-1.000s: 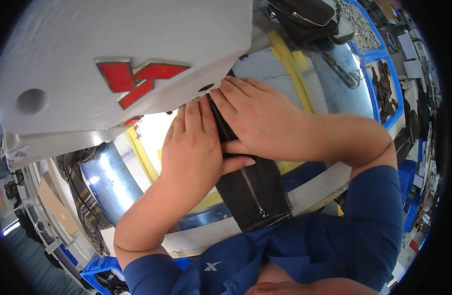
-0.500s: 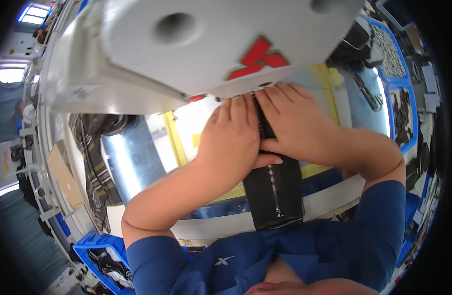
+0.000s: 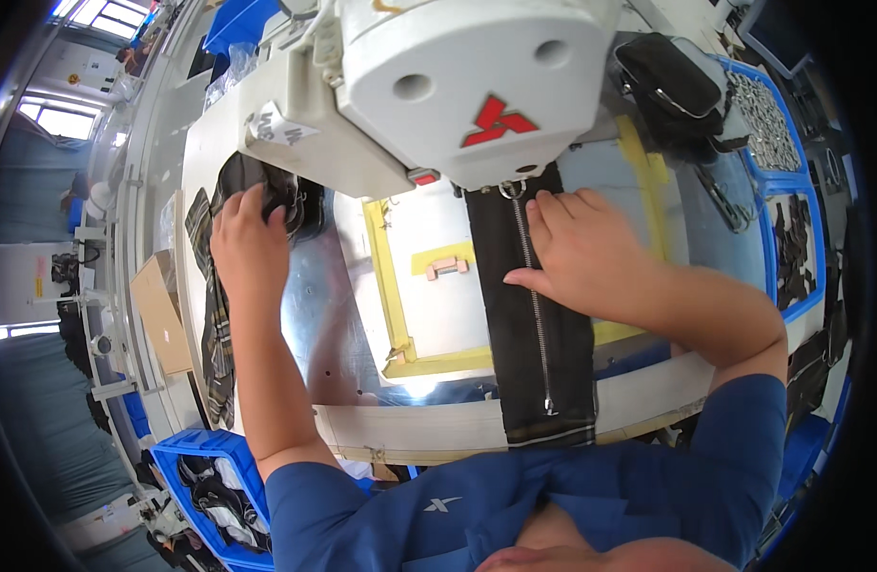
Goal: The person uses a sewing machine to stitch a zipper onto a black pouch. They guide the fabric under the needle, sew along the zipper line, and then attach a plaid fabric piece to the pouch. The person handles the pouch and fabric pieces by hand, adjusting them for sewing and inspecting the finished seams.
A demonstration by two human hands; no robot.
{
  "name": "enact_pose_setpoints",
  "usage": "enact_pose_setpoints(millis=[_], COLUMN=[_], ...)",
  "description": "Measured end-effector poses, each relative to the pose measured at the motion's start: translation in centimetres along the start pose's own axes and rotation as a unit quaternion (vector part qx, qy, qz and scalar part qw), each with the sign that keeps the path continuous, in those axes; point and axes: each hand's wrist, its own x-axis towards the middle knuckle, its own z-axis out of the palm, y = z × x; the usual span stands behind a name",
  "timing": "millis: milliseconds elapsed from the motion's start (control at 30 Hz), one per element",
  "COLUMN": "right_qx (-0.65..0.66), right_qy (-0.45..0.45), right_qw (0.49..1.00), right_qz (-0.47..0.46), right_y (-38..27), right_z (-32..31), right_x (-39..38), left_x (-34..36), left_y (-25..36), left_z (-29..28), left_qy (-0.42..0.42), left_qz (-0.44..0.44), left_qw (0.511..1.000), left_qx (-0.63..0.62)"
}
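Right of the frame's centre, your right hand (image 3: 583,246) lies with fingers extended and thumb spread, resting on the black zippered fabric (image 3: 510,329), gripping nothing visible. That fabric runs from beneath the white machine head (image 3: 477,62) to lower centre. At left, your left hand (image 3: 248,236) curls its fingers at a dark bundle (image 3: 243,174); whether they grip it is unclear.

Bare hands: 2, left hand (image 3: 250,238) and right hand (image 3: 577,243). Long black fabric strip (image 3: 510,334): 1, under right hand; silver metal zipper (image 3: 541,353): 1. White machine head (image 3: 477,105), beyond right hand: 1, round recesses (image 3: 415,87): 2. Small pale-pink H-shaped block (image 3: 447,269), between hands: 1. Blue plastic bins (image 3: 820,257), right of right hand: 2. Blue plastic crate (image 3: 200,440), bodyward of left hand: 1.
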Motion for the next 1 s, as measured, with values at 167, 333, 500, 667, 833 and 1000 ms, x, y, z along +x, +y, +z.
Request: enact_pose_setpoints(millis=[167,333,500,667,833,1000], right_qx=[0.021,0.150,0.506,0.618,0.529,0.501], right_qy=[-0.011,0.062,0.003,-0.276,-0.283,-0.105], right_qw=[0.999,0.987,0.862,0.717,0.799,0.838], right_qz=[0.026,0.012,0.037,0.169,0.016,0.188], right_y=[0.2,-0.2,-2.3,-0.8,2.9,2.9], right_z=[-0.7,-0.8,-3.1,-9.2,-7.3,-5.4], right_x=[-0.4,-0.6,-0.7,0.3,0.5,0.2], left_x=[-0.2,-5.1,-12.0,-12.3,-6.1,-4.2], left_y=[-3.6,-3.2,5.9,10.0,14.2,17.7], left_z=[1.9,-4.5,-9.1,-7.4,-4.7,-0.9], left_qy=[0.085,0.265,0.203,-0.068,-0.254,-0.156], left_qz=[0.019,-0.077,-0.170,-0.081,0.042,0.070], left_qw=[0.995,0.925,0.807,0.677,0.606,0.751], left_qx=[-0.046,-0.262,-0.528,-0.729,-0.752,-0.638])
